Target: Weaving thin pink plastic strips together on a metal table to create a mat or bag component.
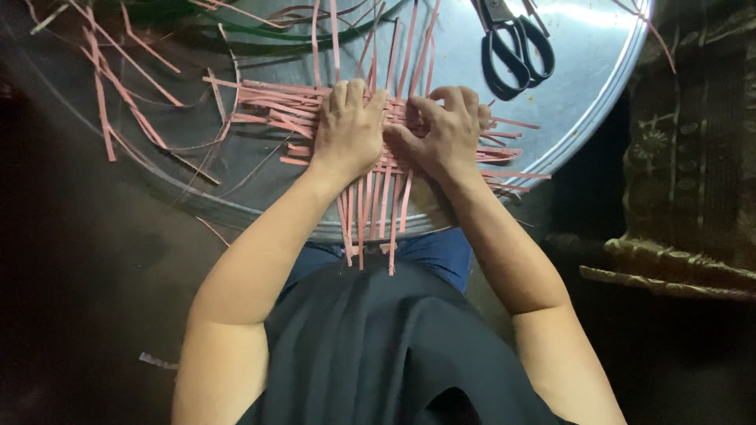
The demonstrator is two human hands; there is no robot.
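Note:
A woven mat of pink strips (272, 110) lies on a large round metal tray (583, 86), its loose ends sticking out on all sides. My left hand (348, 126) presses flat on the middle of the weave, fingers together. Beside it, touching it, my right hand (449, 130) curls its fingers onto the strips and pinches them. Some strip ends (370, 216) hang over the tray's near rim toward my lap.
Black-handled scissors (516, 47) rest on the tray at the upper right. Loose pink strips (110, 94) and some green ones (260, 33) lie scattered at the upper left. A dark carved wooden piece (693, 157) stands to the right. The floor around is dark.

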